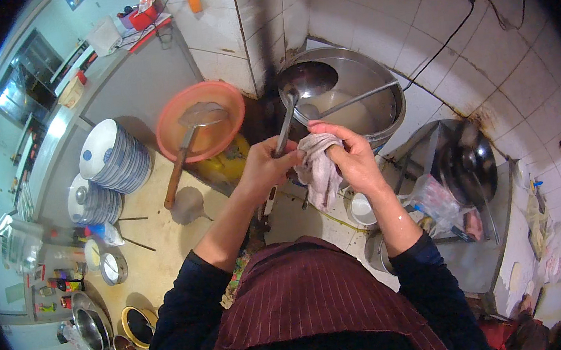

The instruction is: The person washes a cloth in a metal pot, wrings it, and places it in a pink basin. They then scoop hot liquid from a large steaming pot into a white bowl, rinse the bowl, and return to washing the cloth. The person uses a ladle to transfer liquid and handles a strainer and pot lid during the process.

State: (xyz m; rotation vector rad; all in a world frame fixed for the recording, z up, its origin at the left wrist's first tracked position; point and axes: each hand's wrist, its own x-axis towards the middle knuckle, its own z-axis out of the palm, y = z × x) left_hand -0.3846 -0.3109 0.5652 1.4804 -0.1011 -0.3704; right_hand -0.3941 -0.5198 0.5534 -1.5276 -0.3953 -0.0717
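Observation:
My left hand point(264, 169) grips the metal handle of a ladle point(285, 124). The ladle's dark, rounded bowl points away from me, over the near left rim of a large metal pot point(399, 113). Bunched in my right hand point(360, 162) is a damp-looking pale cloth point(322, 178), whose loose end hangs down. My left thumb meets the cloth's left edge beside the handle. Inside the pot, cloudy liquid point(343, 113) surrounds a second long-handled utensil point(362, 100), which leans on the right rim.
Left of the pot, a wooden-handled skimmer point(189, 143) rests across a pink basin point(164, 130). Stacked plates point(124, 157) stand farther left, above several bowls and a dark-filled container point(128, 325). At right are a dark wok point(483, 175) and a plastic bag point(432, 196); tiled walls point(421, 4) bound the back.

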